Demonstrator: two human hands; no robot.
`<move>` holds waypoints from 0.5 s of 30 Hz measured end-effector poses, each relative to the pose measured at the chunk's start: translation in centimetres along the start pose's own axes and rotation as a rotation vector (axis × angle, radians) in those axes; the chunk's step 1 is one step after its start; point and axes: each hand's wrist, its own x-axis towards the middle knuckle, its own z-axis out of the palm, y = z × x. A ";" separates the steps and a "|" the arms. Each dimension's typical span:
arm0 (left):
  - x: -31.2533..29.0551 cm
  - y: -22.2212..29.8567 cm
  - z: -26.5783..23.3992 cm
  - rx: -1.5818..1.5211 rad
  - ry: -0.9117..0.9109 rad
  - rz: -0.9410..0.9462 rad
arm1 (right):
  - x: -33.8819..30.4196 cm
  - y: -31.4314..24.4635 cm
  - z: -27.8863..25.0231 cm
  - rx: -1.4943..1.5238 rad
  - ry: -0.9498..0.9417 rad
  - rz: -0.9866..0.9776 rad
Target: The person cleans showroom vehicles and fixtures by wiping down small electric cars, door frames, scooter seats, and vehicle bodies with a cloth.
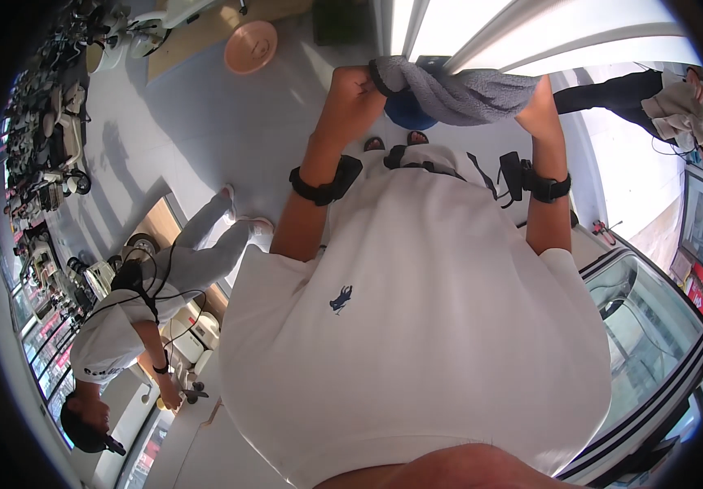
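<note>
A grey towel is stretched between my two hands, twisted into a thick roll. My left hand is closed around its left end, where a darker edge shows by the fingers. At the other end my right hand is also closed on it, its fingers partly hidden. Beneath the towel, a dark blue bucket shows in part beyond my sandalled feet. Both wrists carry black straps with small box-shaped devices.
A pink basin sits to the far left near a wooden board. White folded panels rise ahead. One person works at left; another holds cloth at right. A glass-topped case stands on my right, and scooters line the left.
</note>
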 end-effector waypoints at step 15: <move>1.0 -2.2 0.2 0.117 0.284 0.215 | -0.4 -5.5 0.7 -0.163 -0.032 0.031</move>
